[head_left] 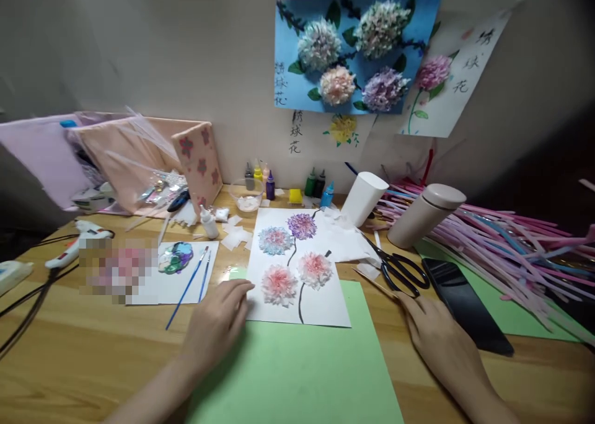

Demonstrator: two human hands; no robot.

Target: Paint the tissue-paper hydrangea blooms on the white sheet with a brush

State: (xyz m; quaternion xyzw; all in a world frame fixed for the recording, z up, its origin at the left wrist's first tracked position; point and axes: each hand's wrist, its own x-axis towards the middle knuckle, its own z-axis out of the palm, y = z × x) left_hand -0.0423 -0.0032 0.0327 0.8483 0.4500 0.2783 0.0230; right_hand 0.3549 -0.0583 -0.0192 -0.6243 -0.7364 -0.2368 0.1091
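Note:
A white sheet of paper [320, 312] lies in front of me, with several fluffy paper flowers [279, 282] in pink, blue and purple on it and dark painted stems. My left hand [220, 315] rests at the sheet's left edge, fingers loosely extended, holding nothing I can see. On the right, my right hand [434, 325] has its fingers closed on the end of a thin wooden stick [369, 280], which points toward the sheet. Black-handled scissors [402, 274] lie just beyond those fingers. A dark phone [465, 306] is beside this hand.
Green paper [297, 374] lies under the sheet. Brushes [188, 287] and a paint-smeared palette [175, 258] are left, near a glue gun [77, 244]. Paint bottles [270, 185], a clear bowl [246, 194], a white cup [365, 198], a tumbler [425, 216] and pipe cleaners [502, 244] stand or lie behind.

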